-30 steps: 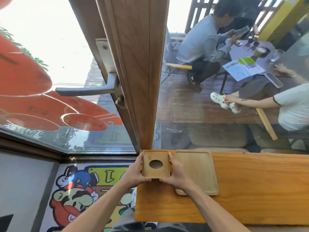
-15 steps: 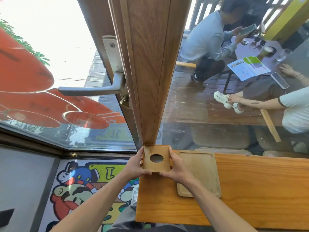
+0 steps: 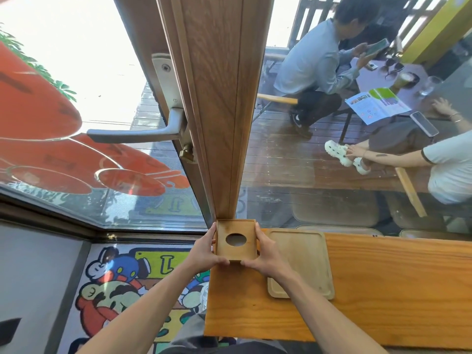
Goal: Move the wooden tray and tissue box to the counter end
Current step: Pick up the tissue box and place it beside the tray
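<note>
A square wooden tissue box (image 3: pixel 236 250) with an oval hole in its top stands at the far left end of the wooden counter (image 3: pixel 383 290), against the base of the door post. My left hand (image 3: pixel 204 251) grips its left side and my right hand (image 3: pixel 263 254) grips its right side. Just to its right lies the flat wooden tray (image 3: pixel 301 261), a pale rectangle with rounded corners and a low rim. My right forearm crosses the tray's near left part.
A wooden door post (image 3: pixel 219 111) with a metal lever handle (image 3: pixel 135 134) rises right behind the box. Glass runs along the counter's far edge; people sit at a table outside. Below the counter's left end lies a cartoon floor mat (image 3: pixel 122 284).
Both hands have slid the tissue box farther back to the base of the door post. The tray has stayed in place.
</note>
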